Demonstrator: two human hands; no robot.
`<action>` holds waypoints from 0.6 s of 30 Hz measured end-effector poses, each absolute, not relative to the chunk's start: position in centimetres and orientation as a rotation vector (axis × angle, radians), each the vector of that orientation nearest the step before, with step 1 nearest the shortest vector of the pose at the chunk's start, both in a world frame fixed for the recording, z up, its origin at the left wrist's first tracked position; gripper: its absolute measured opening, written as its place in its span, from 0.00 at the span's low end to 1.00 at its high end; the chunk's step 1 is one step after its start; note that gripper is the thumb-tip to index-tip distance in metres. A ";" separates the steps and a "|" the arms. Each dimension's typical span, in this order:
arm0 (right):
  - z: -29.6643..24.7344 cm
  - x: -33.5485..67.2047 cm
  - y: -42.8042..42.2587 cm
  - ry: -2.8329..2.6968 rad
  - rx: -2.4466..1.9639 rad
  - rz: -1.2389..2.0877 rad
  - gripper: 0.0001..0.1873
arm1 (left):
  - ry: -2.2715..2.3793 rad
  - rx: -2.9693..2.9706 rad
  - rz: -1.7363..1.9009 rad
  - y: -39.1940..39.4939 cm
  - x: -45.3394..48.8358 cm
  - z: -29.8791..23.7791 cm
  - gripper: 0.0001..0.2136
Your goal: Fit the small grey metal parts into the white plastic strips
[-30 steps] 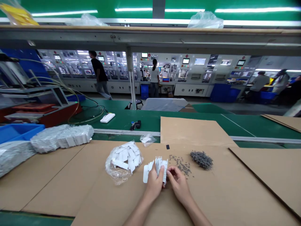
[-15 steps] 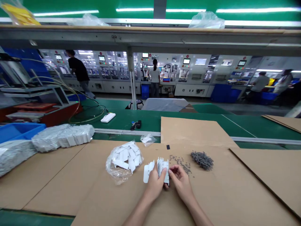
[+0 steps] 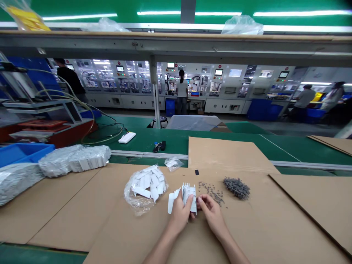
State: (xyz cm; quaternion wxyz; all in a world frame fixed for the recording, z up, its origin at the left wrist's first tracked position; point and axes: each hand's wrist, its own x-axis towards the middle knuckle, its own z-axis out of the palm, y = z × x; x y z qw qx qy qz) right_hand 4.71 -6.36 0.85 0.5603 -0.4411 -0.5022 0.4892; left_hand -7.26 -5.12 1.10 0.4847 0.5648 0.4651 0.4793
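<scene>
My left hand (image 3: 180,213) is closed round a stack of thin white plastic plates (image 3: 188,194), held upright above the cardboard. At the stack's right edge is my right hand (image 3: 211,211), its thumb and fingers pinched together; whatever is between them is too small to make out. Another white plate (image 3: 172,200) lies just left of my left hand, partly covered by it. Small grey parts (image 3: 213,191) are scattered beyond my right hand, with a dense pile of the same grey parts (image 3: 237,188) to their right. An opened clear bag (image 3: 132,200) holds loose white plates (image 3: 148,183) on the left.
Cardboard sheets (image 3: 275,227) cover the bench. Bagged white plates (image 3: 74,159) and a blue bin (image 3: 24,152) stand at left, near a metal press (image 3: 52,106). A small bag (image 3: 173,163) and a black piece (image 3: 197,172) lie farther back. A shelf beam (image 3: 176,46) crosses overhead.
The held stack has shifted slightly left and turned a little in my left hand. My right hand stays pinched beside it. In the background, a person in black has moved left.
</scene>
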 end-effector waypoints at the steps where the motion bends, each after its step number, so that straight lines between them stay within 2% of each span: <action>1: 1.0 4.6 -6.5 -1.218 -1.038 1.181 0.11 | 1.145 1.372 1.175 -5.1 -7.3 1.1 0.11; 8: 0.5 4.8 -6.3 -1.176 -1.100 1.164 0.10 | 1.158 1.426 1.109 -5.1 -7.6 0.9 0.11; 14: -0.1 5.4 -6.4 -0.891 -0.935 1.616 0.08 | 1.093 1.451 1.071 -5.3 -7.6 1.3 0.11; 18: 0.1 5.6 -6.5 -0.813 -0.918 1.715 0.07 | 1.067 1.474 1.020 -5.4 -7.6 1.6 0.11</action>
